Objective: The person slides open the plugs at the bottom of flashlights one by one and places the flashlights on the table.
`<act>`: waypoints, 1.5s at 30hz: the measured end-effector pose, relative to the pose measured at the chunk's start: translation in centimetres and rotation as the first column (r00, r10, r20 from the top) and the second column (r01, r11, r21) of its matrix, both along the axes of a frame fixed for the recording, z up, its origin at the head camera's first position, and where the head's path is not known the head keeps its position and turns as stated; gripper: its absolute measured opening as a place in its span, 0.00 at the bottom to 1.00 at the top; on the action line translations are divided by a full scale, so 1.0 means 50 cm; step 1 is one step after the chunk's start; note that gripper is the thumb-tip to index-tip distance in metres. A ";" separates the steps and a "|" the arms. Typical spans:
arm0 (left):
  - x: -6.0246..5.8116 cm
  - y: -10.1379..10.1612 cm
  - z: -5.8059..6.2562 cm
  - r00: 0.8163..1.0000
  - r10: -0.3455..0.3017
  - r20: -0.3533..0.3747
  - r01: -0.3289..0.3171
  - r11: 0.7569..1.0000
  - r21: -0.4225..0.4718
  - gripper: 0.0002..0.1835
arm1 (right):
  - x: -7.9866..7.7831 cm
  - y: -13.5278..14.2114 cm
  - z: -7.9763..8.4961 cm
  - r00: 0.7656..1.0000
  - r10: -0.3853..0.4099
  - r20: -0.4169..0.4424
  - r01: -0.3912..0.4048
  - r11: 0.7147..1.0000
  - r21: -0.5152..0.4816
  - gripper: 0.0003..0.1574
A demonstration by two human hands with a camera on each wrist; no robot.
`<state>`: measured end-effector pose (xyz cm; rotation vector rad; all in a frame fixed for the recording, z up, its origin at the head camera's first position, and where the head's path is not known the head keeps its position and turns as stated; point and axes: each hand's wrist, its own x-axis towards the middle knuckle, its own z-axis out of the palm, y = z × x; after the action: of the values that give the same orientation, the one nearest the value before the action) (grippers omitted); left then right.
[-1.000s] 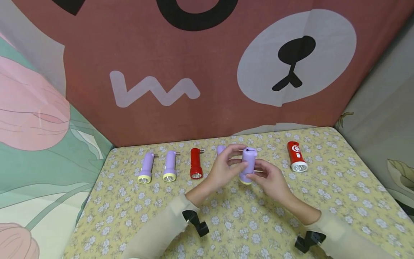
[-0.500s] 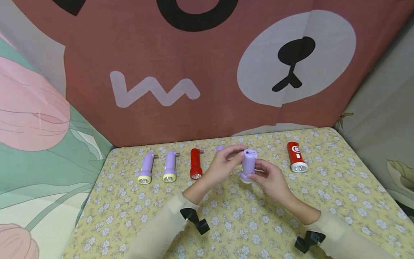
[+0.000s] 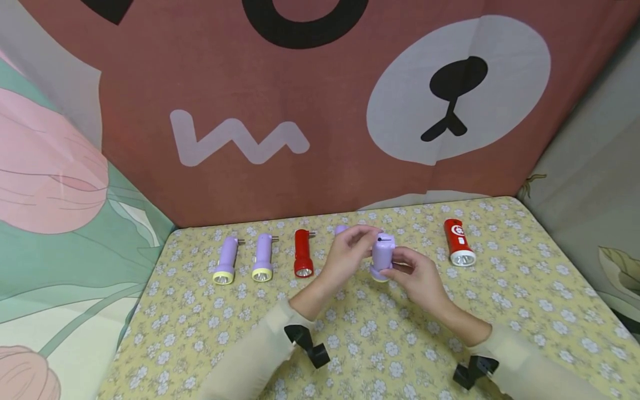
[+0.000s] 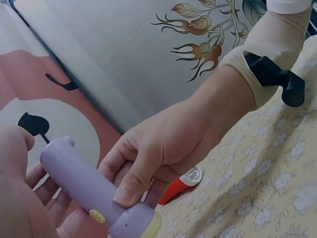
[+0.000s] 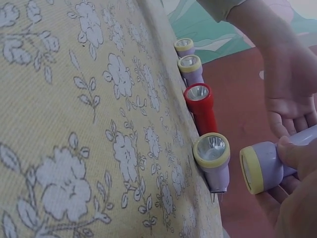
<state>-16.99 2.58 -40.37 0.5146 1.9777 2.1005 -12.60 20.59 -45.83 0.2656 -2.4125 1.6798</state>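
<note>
A purple flashlight (image 3: 383, 253) with a yellow rim is held over the table, lens end down. My right hand (image 3: 421, 280) grips it near the head, thumb across the near side. My left hand (image 3: 345, 258) is at its upper part; in the left wrist view the fingers (image 4: 47, 191) lie behind the barrel, while the thumb stands off near the end cap. A yellow switch (image 4: 97, 216) shows on the barrel, and a dark slot marks the end cap in the head view. Behind my left hand, another purple flashlight (image 3: 341, 229) is mostly hidden; the right wrist view shows its lens.
Left of the hands stand two purple flashlights (image 3: 228, 260) (image 3: 263, 257) and a red one (image 3: 302, 253), each with metal prongs. A red flashlight with a white rim (image 3: 458, 243) lies to the right. The flowered tablecloth (image 3: 360, 344) meets a bear-printed curtain (image 3: 330, 183) behind.
My left thumb has come off the flashlight's side and moved up toward its end cap. The flashlight's top has tipped slightly toward me. The right hand keeps its grip.
</note>
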 end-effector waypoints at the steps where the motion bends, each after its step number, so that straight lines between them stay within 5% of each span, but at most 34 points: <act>1: 0.001 0.001 0.001 1.000 0.007 0.009 -0.007 1.000 0.004 0.15 | 0.000 -0.001 -0.001 1.000 -0.003 -0.004 0.003 1.000 0.001 0.22; 12: -0.004 0.010 -0.002 0.998 0.014 0.057 -0.017 0.999 0.046 0.11 | 0.002 -0.002 -0.002 0.999 -0.009 -0.037 0.009 1.000 -0.003 0.22; 45: 0.000 0.017 -0.001 0.999 0.021 0.036 -0.023 0.999 0.031 0.08 | 0.005 -0.005 -0.022 0.983 -0.024 -0.181 0.032 0.999 0.042 0.27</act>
<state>-16.98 3.43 -40.40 0.4601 1.9423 2.1422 -12.33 20.33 -46.95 0.3719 -2.3114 1.5202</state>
